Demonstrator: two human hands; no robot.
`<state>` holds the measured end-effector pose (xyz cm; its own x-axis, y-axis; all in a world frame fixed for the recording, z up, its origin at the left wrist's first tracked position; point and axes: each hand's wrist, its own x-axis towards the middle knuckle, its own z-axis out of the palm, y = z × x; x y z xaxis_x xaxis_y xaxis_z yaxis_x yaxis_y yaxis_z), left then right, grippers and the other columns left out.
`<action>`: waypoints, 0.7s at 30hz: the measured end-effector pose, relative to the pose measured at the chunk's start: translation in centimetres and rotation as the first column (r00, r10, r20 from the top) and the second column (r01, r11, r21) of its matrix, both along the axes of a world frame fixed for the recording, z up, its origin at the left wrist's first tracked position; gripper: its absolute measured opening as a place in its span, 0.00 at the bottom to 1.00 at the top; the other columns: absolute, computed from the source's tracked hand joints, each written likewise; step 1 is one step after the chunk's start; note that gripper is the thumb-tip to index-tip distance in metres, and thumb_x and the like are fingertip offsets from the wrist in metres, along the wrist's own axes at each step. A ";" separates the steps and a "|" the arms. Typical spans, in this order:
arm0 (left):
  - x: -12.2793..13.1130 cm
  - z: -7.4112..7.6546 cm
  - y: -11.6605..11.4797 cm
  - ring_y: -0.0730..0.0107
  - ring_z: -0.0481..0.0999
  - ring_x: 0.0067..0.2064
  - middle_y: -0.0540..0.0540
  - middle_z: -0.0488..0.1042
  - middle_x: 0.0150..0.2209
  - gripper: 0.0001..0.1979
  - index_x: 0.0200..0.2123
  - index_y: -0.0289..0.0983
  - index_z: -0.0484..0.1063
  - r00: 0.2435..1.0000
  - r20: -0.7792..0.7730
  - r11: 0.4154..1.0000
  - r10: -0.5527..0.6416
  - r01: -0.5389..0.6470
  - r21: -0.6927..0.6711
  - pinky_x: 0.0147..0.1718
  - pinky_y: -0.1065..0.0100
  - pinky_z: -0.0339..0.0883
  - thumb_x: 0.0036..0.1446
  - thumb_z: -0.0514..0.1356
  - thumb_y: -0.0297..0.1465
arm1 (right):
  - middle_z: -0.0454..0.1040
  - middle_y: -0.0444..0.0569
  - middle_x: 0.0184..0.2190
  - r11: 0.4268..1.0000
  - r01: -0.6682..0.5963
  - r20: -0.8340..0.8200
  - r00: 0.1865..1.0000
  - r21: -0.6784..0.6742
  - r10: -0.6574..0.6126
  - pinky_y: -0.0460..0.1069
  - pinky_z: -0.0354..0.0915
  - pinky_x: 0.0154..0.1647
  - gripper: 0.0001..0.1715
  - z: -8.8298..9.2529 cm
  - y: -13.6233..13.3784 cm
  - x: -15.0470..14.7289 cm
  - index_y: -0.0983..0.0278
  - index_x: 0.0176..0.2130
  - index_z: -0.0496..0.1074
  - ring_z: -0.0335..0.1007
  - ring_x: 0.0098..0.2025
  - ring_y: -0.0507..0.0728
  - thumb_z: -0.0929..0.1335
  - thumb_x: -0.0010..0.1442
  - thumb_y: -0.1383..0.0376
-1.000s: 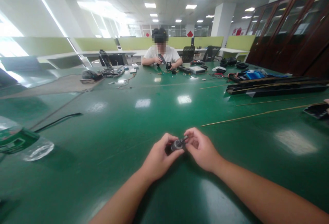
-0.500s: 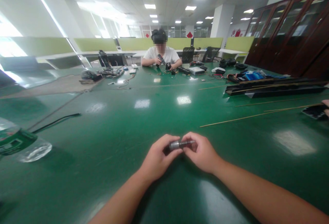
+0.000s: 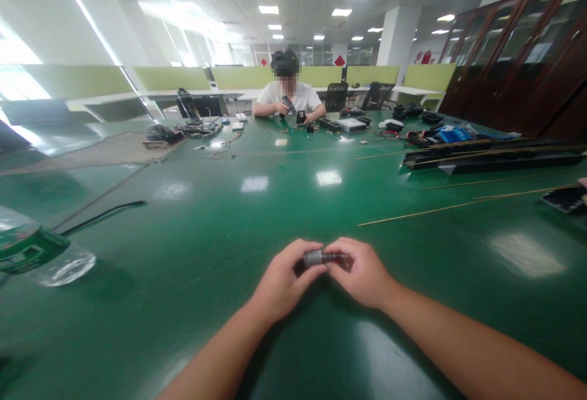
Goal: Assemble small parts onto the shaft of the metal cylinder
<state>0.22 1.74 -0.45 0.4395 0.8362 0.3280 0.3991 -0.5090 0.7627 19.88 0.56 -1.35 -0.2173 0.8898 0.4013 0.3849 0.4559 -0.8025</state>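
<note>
Just above the green tabletop, both hands meet on a small grey metal cylinder with a thin ribbed shaft (image 3: pixel 314 258), lying roughly level. My left hand (image 3: pixel 280 279) is closed around its thick left end, thumb and fingers on either side. The shaft at the right sits between the thumb and fingers of my right hand (image 3: pixel 362 274), which hides its far end. The fingertips of the two hands almost touch. The exact kind of part is too small to tell.
A clear plastic bottle (image 3: pixel 41 253) with a green label lies at left beside a black cable (image 3: pixel 105 215). Thin brass-coloured rods (image 3: pixel 413 212) and long black channels (image 3: pixel 495 158) lie at right. Across the table (image 3: pixel 220 204), a person (image 3: pixel 288 97) holds a power tool.
Both hands keep their hold on the metal cylinder. It seems turned slightly between the fingers. The whole view has shifted a little.
</note>
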 end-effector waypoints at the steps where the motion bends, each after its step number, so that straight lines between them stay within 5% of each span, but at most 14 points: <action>1: 0.0 0.0 0.0 0.64 0.74 0.46 0.46 0.75 0.44 0.13 0.49 0.42 0.73 1.000 -0.005 1.000 0.005 -0.005 -0.001 0.47 0.64 0.66 0.62 0.62 0.35 | 0.77 0.46 0.31 1.000 0.002 0.007 1.000 0.006 -0.002 0.47 0.64 0.33 0.08 0.0 0.0 0.0 0.62 0.36 0.78 0.70 0.32 0.54 0.70 0.55 0.73; 21: 0.1 0.3 -0.7 0.62 0.74 0.46 0.45 0.76 0.44 0.12 0.49 0.43 0.72 0.991 -0.129 0.992 0.047 -0.030 0.124 0.48 0.61 0.66 0.64 0.59 0.39 | 0.79 0.47 0.29 0.999 -0.031 0.006 1.000 0.041 0.031 0.48 0.66 0.33 0.05 0.1 0.2 0.5 0.61 0.34 0.80 0.74 0.30 0.55 0.72 0.55 0.69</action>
